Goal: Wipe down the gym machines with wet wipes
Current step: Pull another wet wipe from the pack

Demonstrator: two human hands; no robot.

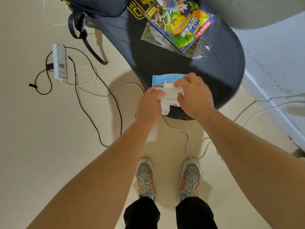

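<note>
A blue pack of wet wipes [160, 80] lies on the near end of a dark, rounded gym machine platform [222, 66]. A white wet wipe [166, 103] hangs crumpled over the pack's front edge. My left hand [149, 104] grips the wipe's left side with curled fingers. My right hand [193, 93] pinches the wipe's upper right part above the pack's opening. Both hands hide most of the pack's lower half.
A colourful comic book in a clear plastic bag [179, 23] lies farther back on the platform, beside a dark backpack [92, 7]. A white power strip [59, 61] with black and white cables sprawls on the floor at left. White cables run by my shoes [145, 177].
</note>
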